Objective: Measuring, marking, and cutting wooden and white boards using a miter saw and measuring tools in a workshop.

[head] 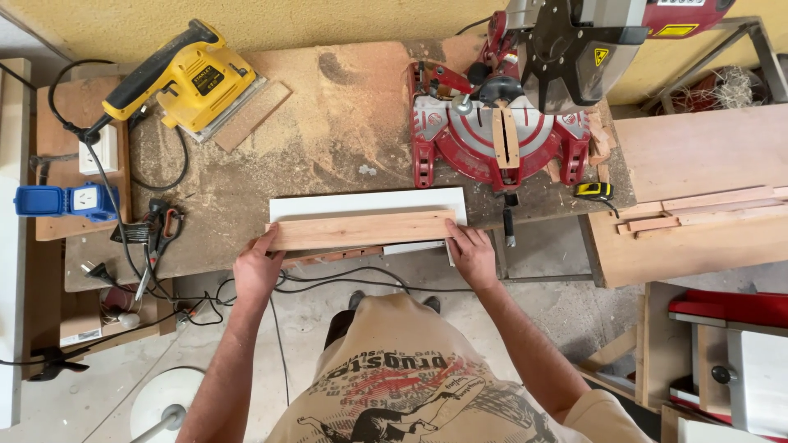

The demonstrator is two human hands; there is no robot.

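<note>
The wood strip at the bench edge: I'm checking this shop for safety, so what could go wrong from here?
1. The wood strip and white board sit at the bench's front edge, steadied only by the left hand and right hand; they might slide off.
2. Cables hang in loops below the edge by the person's legs and could snag or trip.
3. Sawdust covers the bench, so pieces may slip.
</note>
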